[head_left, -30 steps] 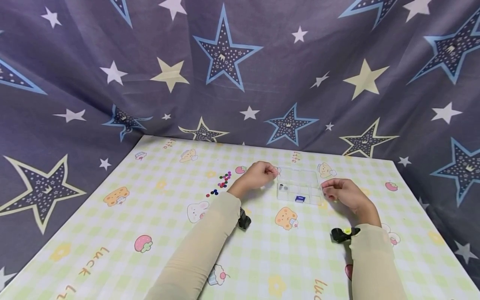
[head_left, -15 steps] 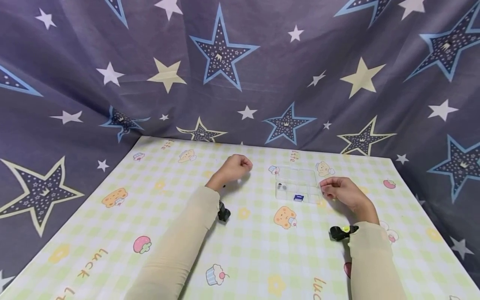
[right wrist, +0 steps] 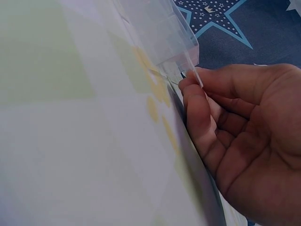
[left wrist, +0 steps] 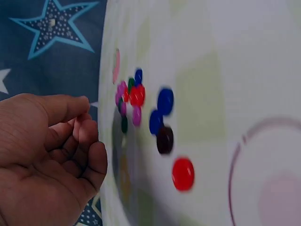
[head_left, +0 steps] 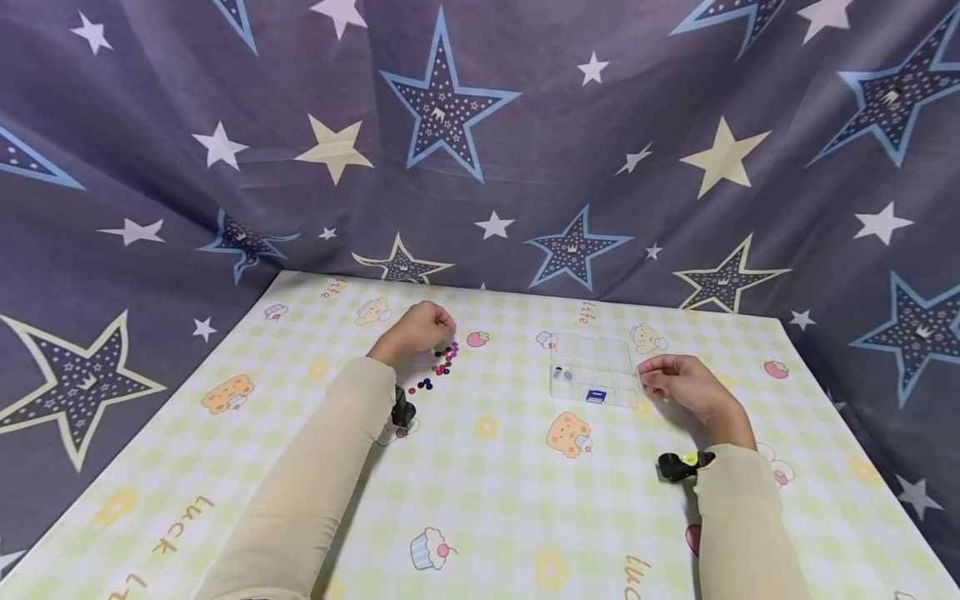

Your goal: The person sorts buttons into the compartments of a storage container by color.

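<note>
Small flat round pieces, in red, blue, pink, green and dark colours, lie in a loose trail left of centre. My left hand hovers at the far end of this trail, its fingers loosely bent and nothing visible between them. In the left wrist view, a red piece lies closest to the camera. A clear plastic compartment box sits right of centre with its lid raised at the back. A few dark and pale pieces rest in its left compartment. My right hand pinches the box's right edge between thumb and fingertips.
A blue label marks the front of the box. Green checked cloth with cartoon prints covers the table. Behind the table's far edge hangs a dark curtain with stars.
My left hand has moved left from beside the box to the coloured pieces. My right hand stays at the box's right edge.
</note>
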`<state>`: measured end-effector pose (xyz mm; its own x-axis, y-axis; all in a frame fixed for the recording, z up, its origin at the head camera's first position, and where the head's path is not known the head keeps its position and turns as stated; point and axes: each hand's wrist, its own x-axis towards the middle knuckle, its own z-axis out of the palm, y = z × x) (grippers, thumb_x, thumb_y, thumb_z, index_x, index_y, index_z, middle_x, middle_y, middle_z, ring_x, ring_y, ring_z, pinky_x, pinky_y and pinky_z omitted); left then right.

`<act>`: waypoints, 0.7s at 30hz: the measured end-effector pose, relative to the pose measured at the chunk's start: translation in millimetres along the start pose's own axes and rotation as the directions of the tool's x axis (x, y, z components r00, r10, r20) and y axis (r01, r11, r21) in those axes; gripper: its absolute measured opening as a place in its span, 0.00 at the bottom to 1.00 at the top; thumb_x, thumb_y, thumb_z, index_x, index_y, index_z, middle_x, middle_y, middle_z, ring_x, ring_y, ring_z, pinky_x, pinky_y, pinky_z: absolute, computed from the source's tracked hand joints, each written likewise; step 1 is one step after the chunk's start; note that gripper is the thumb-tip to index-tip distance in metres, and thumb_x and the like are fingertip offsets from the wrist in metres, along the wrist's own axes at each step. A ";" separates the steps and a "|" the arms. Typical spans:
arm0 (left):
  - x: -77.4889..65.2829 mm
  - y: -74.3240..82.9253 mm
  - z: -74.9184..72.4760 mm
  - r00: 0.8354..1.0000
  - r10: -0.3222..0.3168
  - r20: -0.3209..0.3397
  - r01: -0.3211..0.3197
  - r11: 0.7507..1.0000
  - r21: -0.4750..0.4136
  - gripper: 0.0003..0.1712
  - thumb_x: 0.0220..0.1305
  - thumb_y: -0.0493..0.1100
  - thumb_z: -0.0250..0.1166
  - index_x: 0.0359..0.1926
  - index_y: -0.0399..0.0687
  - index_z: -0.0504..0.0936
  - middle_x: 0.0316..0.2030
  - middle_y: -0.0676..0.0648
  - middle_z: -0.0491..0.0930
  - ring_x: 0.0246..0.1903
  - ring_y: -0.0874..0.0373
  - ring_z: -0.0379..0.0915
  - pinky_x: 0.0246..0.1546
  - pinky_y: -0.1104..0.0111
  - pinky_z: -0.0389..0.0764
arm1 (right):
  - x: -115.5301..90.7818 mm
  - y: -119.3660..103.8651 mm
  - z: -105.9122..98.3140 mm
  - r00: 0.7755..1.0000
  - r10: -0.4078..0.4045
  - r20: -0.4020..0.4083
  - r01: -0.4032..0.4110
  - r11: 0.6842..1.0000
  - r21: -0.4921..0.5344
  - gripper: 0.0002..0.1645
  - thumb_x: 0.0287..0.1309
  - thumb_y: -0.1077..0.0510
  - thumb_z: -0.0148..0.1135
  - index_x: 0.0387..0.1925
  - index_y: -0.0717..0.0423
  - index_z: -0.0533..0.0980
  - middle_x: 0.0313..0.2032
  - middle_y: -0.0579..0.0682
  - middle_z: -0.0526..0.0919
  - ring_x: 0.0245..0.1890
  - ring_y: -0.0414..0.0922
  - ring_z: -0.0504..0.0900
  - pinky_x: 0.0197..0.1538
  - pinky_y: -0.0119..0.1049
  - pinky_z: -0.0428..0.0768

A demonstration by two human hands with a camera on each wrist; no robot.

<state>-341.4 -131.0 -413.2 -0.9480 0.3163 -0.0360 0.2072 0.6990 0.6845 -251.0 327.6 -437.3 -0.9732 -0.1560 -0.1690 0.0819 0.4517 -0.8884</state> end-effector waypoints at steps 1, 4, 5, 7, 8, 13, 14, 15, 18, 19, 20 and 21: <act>0.3 -2.3 -0.8 1.000 -0.003 0.008 0.003 1.000 0.006 0.12 0.69 0.38 0.60 0.44 0.37 0.87 0.39 0.44 0.85 0.31 0.56 0.74 0.35 0.66 0.75 | 0.2 0.2 0.0 1.000 -0.001 -0.003 0.001 1.000 -0.005 0.16 0.74 0.63 0.54 0.56 0.71 0.74 0.37 0.53 0.80 0.32 0.44 0.75 0.36 0.36 0.75; 1.9 -6.7 -0.9 0.999 -0.014 0.041 0.014 1.000 0.009 0.10 0.68 0.39 0.63 0.41 0.38 0.88 0.36 0.45 0.85 0.28 0.57 0.73 0.32 0.67 0.73 | 0.6 0.6 0.4 1.000 -0.002 -0.008 0.002 1.000 -0.012 0.16 0.74 0.63 0.54 0.56 0.71 0.74 0.37 0.53 0.81 0.32 0.44 0.75 0.35 0.36 0.75; 2.3 -7.7 -0.5 0.999 -0.015 0.049 0.014 1.000 0.015 0.09 0.68 0.40 0.64 0.40 0.39 0.88 0.35 0.46 0.85 0.28 0.58 0.72 0.31 0.67 0.72 | 0.7 0.5 0.4 1.000 -0.003 -0.007 0.003 1.000 -0.013 0.16 0.74 0.63 0.54 0.56 0.71 0.74 0.37 0.53 0.81 0.32 0.44 0.75 0.35 0.36 0.75; 3.3 -8.6 0.3 0.998 -0.013 0.061 0.010 0.999 0.034 0.09 0.68 0.41 0.65 0.37 0.39 0.88 0.32 0.47 0.85 0.26 0.59 0.70 0.29 0.68 0.71 | 0.4 0.3 0.4 1.000 -0.007 -0.004 0.007 1.000 -0.011 0.16 0.74 0.63 0.54 0.56 0.71 0.74 0.37 0.53 0.81 0.32 0.44 0.75 0.35 0.36 0.75; 3.8 -8.4 0.8 0.998 -0.012 0.063 0.009 0.999 0.045 0.09 0.68 0.41 0.66 0.36 0.40 0.88 0.31 0.48 0.84 0.25 0.60 0.69 0.29 0.68 0.70 | 0.0 -0.1 0.3 1.000 -0.008 -0.003 0.008 1.000 -0.009 0.17 0.74 0.63 0.55 0.56 0.71 0.74 0.37 0.53 0.81 0.32 0.44 0.75 0.35 0.36 0.75; 1.5 -4.4 1.8 0.998 0.009 0.058 -0.016 0.994 0.112 0.08 0.66 0.40 0.67 0.32 0.39 0.88 0.25 0.49 0.82 0.23 0.60 0.67 0.31 0.67 0.70 | -0.8 -1.3 0.6 1.000 -0.009 -0.004 0.009 1.000 -0.007 0.17 0.74 0.63 0.55 0.56 0.71 0.74 0.36 0.52 0.81 0.32 0.43 0.75 0.35 0.35 0.76; 0.5 -3.4 2.0 0.998 0.013 0.060 -0.020 0.992 0.121 0.08 0.66 0.39 0.67 0.32 0.39 0.88 0.26 0.49 0.82 0.23 0.59 0.68 0.33 0.66 0.71 | -0.8 -1.6 0.9 1.000 -0.006 -0.007 0.006 1.000 -0.004 0.16 0.74 0.63 0.55 0.56 0.71 0.74 0.36 0.52 0.81 0.32 0.43 0.75 0.35 0.35 0.76; -0.6 -2.3 2.1 0.998 0.014 0.063 -0.022 0.992 0.127 0.08 0.66 0.38 0.67 0.32 0.39 0.88 0.26 0.49 0.83 0.24 0.59 0.68 0.35 0.66 0.72 | -0.9 -1.9 1.3 1.000 -0.003 -0.010 0.003 1.000 -0.002 0.16 0.74 0.63 0.55 0.56 0.71 0.74 0.36 0.52 0.81 0.31 0.43 0.75 0.35 0.35 0.76; -2.1 -1.0 2.7 0.998 0.016 0.068 -0.025 0.991 0.134 0.07 0.66 0.37 0.67 0.33 0.39 0.88 0.29 0.47 0.85 0.26 0.59 0.69 0.39 0.65 0.73 | -1.0 -2.5 1.9 1.000 -0.007 -0.011 0.007 1.000 -0.004 0.16 0.74 0.63 0.55 0.56 0.71 0.74 0.36 0.52 0.81 0.32 0.43 0.76 0.35 0.35 0.76; -2.2 -0.7 3.0 0.997 0.015 0.070 -0.024 0.990 0.136 0.07 0.66 0.37 0.66 0.33 0.40 0.89 0.29 0.47 0.85 0.27 0.59 0.70 0.40 0.64 0.74 | -1.1 -2.6 2.1 1.000 -0.010 -0.010 0.010 1.000 -0.005 0.16 0.74 0.63 0.55 0.56 0.71 0.74 0.36 0.52 0.81 0.32 0.43 0.76 0.35 0.35 0.76; -2.3 -0.4 3.3 0.997 0.014 0.073 -0.024 0.990 0.139 0.07 0.67 0.37 0.66 0.33 0.40 0.89 0.30 0.47 0.85 0.27 0.59 0.70 0.41 0.64 0.74 | -1.2 -2.4 2.1 1.000 -0.007 -0.013 0.007 1.000 -0.001 0.16 0.74 0.63 0.55 0.55 0.71 0.74 0.36 0.52 0.81 0.32 0.43 0.76 0.35 0.35 0.76; -2.3 -0.2 3.6 0.997 0.014 0.076 -0.025 0.990 0.141 0.07 0.67 0.37 0.65 0.33 0.40 0.89 0.30 0.47 0.85 0.27 0.59 0.70 0.41 0.63 0.74 | -1.3 -2.2 2.1 1.000 -0.011 -0.009 0.011 1.000 -0.004 0.16 0.74 0.63 0.55 0.56 0.71 0.74 0.36 0.52 0.81 0.32 0.43 0.75 0.35 0.35 0.76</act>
<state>-338.3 -129.5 -415.9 -0.9237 0.3743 -0.0815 0.2628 0.7741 0.5759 -249.5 325.0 -436.0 -0.9760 -0.1529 -0.1550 0.0700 0.4534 -0.8886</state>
